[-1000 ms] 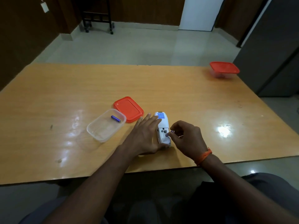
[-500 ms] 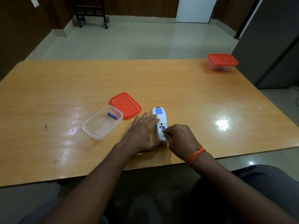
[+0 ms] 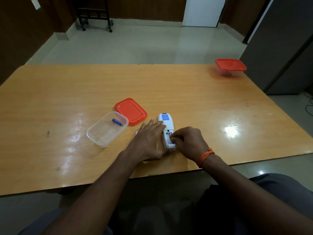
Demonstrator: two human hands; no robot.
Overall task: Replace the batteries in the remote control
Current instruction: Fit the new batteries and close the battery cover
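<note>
While the broad, glossy wood-grain counter [image 3: 67,92] carries everything, the insertion step is judged to be in hand. A clear, thin-walled rectangular tub [image 3: 94,133] is set left of centre, with one blue cylindrical battery [image 3: 117,122] left inside; its flat red lid [image 3: 130,111] is laid just beside it. The left hand [image 3: 149,139] is spread flat, fingers released, and pressed against the white plastic remote control [image 3: 166,128], which is laid face down near the front edge with its compartment open. The right hand [image 3: 188,141] is curled, fingertips pinched on a second blue cell [image 3: 170,135] seated in the bay. Firm, aligned pressure against the spring is called for next; then the tub battery is wanted.
</note>
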